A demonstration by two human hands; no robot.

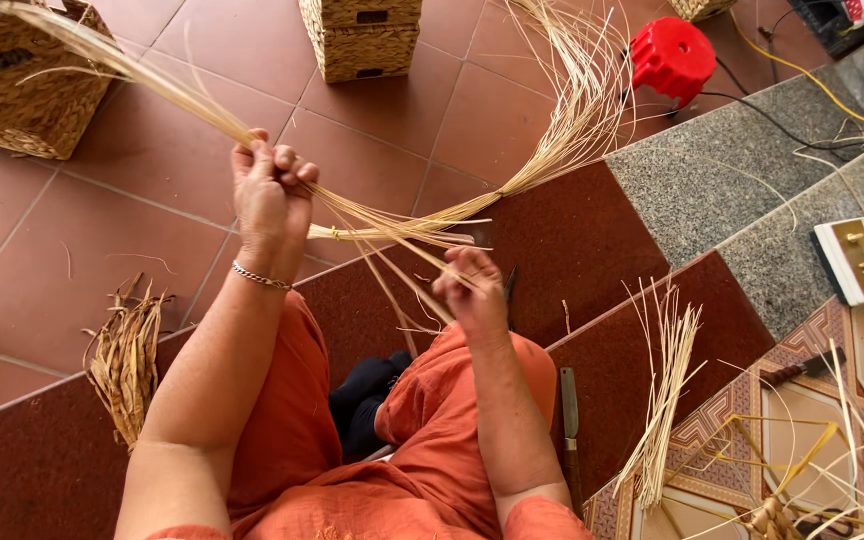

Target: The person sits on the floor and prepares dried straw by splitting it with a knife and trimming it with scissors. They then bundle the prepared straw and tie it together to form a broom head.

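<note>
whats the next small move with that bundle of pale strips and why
Probably draw the right hand toward the body to pull one strand free. The left hand grips the bundle of pale strips firmly, a tie binds it between the hands, and the right hand's fingers pinch thin loose ends just past that tie, so a single strip looks ready to come out.

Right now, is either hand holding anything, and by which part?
Yes. The left hand grips the bundle of pale reed strands partway along its length. The right hand pinches loose strand ends just below the tied point.
</note>
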